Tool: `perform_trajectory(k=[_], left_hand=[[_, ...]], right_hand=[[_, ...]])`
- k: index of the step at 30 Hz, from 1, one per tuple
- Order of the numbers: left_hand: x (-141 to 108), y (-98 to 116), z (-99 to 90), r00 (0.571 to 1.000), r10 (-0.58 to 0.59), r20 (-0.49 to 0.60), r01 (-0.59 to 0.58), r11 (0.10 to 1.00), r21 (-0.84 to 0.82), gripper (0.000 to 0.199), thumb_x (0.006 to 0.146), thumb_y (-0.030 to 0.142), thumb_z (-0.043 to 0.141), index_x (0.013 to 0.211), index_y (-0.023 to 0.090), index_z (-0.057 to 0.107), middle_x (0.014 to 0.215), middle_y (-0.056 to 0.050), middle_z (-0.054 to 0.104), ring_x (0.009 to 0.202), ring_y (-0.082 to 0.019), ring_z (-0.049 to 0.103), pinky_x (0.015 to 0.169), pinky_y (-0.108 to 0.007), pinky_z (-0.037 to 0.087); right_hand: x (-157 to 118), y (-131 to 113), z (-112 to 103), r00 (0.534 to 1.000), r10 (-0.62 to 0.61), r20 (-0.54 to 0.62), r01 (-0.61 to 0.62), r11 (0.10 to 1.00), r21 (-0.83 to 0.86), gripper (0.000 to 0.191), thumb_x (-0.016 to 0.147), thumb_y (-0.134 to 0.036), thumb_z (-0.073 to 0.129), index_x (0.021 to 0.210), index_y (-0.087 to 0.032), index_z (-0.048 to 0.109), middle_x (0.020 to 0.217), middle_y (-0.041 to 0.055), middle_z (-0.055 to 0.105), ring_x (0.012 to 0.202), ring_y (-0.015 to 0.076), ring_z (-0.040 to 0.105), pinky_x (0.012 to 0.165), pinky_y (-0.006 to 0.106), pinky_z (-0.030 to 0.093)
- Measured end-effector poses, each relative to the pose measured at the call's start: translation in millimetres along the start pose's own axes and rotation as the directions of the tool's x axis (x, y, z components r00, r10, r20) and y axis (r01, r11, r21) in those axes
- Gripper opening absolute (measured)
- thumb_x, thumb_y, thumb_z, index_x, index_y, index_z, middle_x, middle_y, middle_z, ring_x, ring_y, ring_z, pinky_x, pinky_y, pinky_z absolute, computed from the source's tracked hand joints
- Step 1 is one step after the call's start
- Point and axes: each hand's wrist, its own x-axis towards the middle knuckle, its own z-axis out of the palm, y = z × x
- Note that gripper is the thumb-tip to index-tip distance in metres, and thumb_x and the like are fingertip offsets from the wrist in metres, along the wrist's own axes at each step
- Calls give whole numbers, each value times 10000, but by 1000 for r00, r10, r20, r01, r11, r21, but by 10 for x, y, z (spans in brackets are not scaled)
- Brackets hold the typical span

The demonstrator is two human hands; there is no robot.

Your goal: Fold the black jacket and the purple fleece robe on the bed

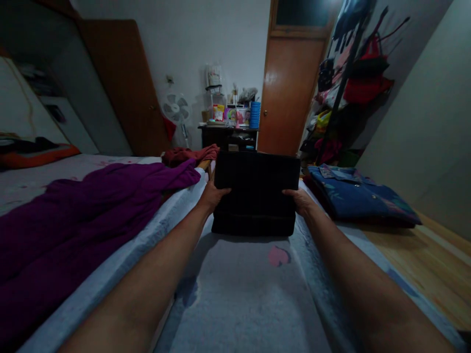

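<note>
A black rectangular item, which looks like a folded piece of dark cloth, is held up in front of me over the bed. My left hand grips its left side, thumb on the near face and fingers hidden behind. On the opposite side my right hand grips it the same way. Its lower edge is just above or touching the pale patterned bedding; I cannot tell which. The item is too dark to make out seams or layers clearly.
Folded blue patterned clothing lies to the right by a wooden board. A purple cloth and a reddish cloth lie to the left. Farther back are a fan, a crowded dark cabinet, a door and hanging bags.
</note>
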Motion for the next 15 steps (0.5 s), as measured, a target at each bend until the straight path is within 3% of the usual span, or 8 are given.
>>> perform_trajectory(k=[11,15], left_hand=[[-859,363,-150,998,-12,63,10,999,38,725,498,236,821,1183,143,604,1112,-70,693,1093,-304,603,970,-445,468],[-1206,512,-156,996,-36,85,33,999,37,549,571,348,808,1070,169,668,1042,-61,710,1026,-286,631,881,-397,519]], right_hand=[[-862,14,-12,988,-134,76,126,988,93,541,488,-168,749,1024,-184,683,991,37,741,946,286,665,940,453,481],[-1268,18,-6,981,-176,88,170,983,70,517,536,-248,788,1040,-194,688,995,30,739,974,280,659,917,437,501]])
